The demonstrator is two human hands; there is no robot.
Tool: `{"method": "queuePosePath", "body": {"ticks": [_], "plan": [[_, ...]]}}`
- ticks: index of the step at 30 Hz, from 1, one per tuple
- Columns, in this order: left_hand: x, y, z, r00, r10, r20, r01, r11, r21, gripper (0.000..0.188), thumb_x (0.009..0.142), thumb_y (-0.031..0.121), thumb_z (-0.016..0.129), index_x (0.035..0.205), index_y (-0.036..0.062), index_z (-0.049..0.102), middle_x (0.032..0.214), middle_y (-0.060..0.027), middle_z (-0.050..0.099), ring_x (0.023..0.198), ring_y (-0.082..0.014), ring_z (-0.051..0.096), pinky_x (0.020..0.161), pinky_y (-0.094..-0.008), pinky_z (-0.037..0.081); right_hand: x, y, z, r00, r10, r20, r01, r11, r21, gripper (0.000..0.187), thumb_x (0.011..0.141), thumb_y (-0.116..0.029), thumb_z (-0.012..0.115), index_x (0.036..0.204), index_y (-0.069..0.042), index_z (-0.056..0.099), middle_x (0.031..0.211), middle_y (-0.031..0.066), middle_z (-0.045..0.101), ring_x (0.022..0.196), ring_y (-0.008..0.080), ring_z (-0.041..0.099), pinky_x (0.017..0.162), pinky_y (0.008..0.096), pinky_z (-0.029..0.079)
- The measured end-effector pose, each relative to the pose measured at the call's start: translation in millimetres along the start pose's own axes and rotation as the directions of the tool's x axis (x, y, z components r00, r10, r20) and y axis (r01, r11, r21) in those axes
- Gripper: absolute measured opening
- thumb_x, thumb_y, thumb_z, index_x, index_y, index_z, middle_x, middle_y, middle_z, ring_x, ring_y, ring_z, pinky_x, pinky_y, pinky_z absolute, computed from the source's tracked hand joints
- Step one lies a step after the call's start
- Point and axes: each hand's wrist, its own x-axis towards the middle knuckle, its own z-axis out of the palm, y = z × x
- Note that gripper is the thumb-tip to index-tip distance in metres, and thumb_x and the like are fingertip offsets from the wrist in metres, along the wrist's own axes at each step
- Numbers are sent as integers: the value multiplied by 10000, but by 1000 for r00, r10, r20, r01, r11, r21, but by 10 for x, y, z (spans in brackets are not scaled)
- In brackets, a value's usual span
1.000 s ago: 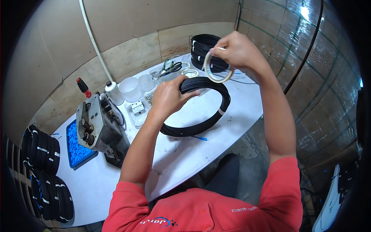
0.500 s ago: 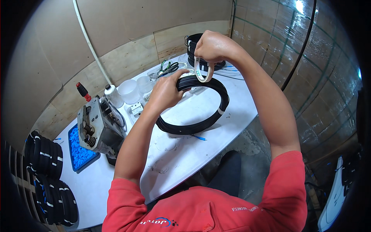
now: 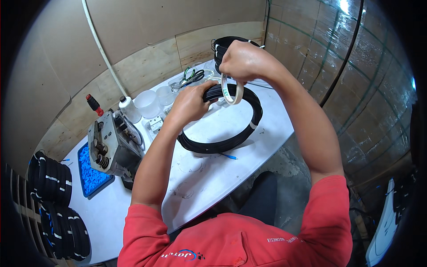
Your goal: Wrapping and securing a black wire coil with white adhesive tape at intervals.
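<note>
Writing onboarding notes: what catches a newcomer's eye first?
Probably the black ring of coiled cable at centre, gripped by the left hand. Next, the cream tape roll in the right hand at the ring's far side. Then the blue tray of small blue pieces, left, beside the grey metal machine.

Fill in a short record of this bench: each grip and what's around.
Left grip: holds black cable coil by its upper part
Right grip: holds pale tape roll; contact with coil unclear
White band: on the coil's right side
Left of coil: grey metal machine, blue tray of small blue pieces
Far left: stacked black coils
</note>
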Motion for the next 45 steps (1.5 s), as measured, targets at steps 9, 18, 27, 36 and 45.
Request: {"method": "queuePosePath", "body": {"ticks": [9, 18, 27, 36, 45], "plan": [[-93, -154, -85, 999, -22, -35, 22, 1000, 12, 352, 896, 217, 751, 1224, 127, 663, 952, -210, 737, 909, -437, 691, 777, -504, 527, -738, -21, 984, 916, -197, -349, 271, 946, 178, 289, 878, -153, 628, 1024, 68, 742, 723, 273, 691, 699, 431, 720, 738, 493, 592], [-64, -99, -17, 998, -50, -30, 50, 999, -9, 326, 894, 190, 738, 1200, 109, 661, 945, -214, 733, 909, -447, 684, 773, -491, 526, -938, -25, 1135, 839, -180, -513, 290, 946, 142, 280, 940, -131, 599, 1105, 70, 703, 691, 260, 684, 664, 426, 710, 659, 511, 576], [0, -35, 30, 999, 3, -43, -4, 1000, -13, 320, 878, 155, 722, 1192, 109, 686, 912, -208, 728, 864, -430, 687, 746, -480, 523, -810, 203, 1639, 815, -194, -546, 245, 969, 22, 325, 945, -148, 628, 1199, 48, 675, 707, 198, 707, 635, 361, 720, 617, 464, 586], [29, -150, -68, 999, 8, 44, -2, 992, -124, 479, 843, 379, 783, 1164, 33, 698, 785, -180, 700, 708, -328, 677, 705, -421, 531, -521, 309, 1979, 699, -285, -656, 209, 959, -194, 369, 908, -196, 734, 1203, 22, 692, 745, 114, 714, 644, 259, 711, 581, 398, 566], [-113, -118, 42, 989, 19, -148, -29, 997, -69, 412, 825, 437, 840, 1057, 104, 770, 691, -173, 705, 688, -392, 712, 665, -463, 561, -742, 503, 1502, 692, -251, -677, 375, 926, 41, 272, 901, -297, 731, 1032, -60, 758, 757, 110, 710, 748, 306, 705, 652, 439, 551]]}}
